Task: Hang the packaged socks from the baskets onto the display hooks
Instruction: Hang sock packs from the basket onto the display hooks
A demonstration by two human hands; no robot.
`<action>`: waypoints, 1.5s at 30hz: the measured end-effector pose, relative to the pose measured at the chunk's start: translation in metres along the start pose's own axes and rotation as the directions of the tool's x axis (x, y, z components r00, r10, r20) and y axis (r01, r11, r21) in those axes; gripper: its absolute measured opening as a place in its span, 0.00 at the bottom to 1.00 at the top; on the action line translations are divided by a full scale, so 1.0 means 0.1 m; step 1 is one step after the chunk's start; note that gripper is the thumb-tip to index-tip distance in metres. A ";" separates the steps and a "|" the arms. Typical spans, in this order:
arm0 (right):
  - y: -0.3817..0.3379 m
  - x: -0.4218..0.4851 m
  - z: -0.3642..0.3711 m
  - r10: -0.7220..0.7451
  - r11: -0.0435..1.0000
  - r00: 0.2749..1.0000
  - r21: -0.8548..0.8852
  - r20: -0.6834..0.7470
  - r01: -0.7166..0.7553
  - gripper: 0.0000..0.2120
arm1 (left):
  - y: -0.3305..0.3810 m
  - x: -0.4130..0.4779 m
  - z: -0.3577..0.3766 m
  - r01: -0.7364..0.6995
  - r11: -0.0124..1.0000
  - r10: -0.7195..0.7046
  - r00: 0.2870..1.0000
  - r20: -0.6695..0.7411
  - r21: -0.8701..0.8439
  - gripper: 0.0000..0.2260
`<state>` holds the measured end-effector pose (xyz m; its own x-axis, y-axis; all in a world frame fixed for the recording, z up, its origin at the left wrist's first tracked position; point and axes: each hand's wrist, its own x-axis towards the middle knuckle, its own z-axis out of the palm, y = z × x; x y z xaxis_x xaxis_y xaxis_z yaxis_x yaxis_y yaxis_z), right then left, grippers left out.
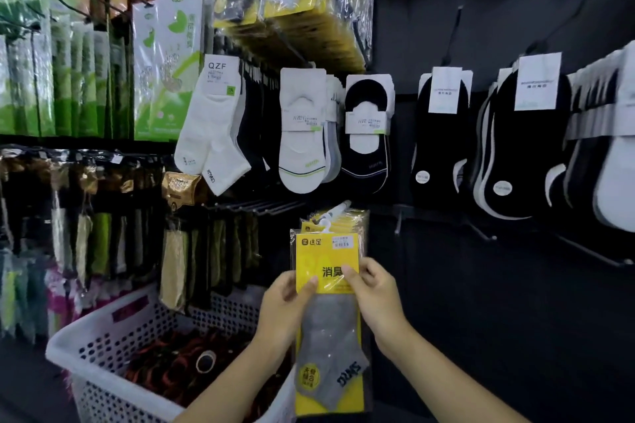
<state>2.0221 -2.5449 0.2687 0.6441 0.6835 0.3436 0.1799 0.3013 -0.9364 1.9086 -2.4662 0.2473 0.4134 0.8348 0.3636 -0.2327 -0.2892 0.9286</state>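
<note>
A yellow pack of grey socks [328, 347] hangs low in the middle, at the front of a small stack on a white-tipped display hook [338, 209]. My left hand [285, 306] pinches the pack's left edge, thumb on the yellow card. My right hand [372, 288] pinches its right edge the same way. A white perforated basket [103, 330] stands at the lower left, with dark red and black packs inside.
Hooks above carry white ankle socks [213, 127], white no-show socks [302, 134] and black no-show socks [367, 134]. More black pairs hang at the right [515, 148]. Green packs fill the upper left [68, 79]. Bare black hooks [261, 206] jut out left of the yellow stack.
</note>
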 end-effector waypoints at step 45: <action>3.34 -2.88 -1.61 0.876 0.350 0.478 -0.598 -0.064 -0.721 0.23 | -3.42 -3.20 -0.41 0.661 0.297 -0.902 0.430 -0.024 0.690 0.28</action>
<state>2.0167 -2.7479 -0.1542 0.5127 0.5481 -0.6608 0.0429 -0.7851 -0.6179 1.8198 -2.6149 -0.1894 0.3668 0.6314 -0.6832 0.8112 0.1425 0.5672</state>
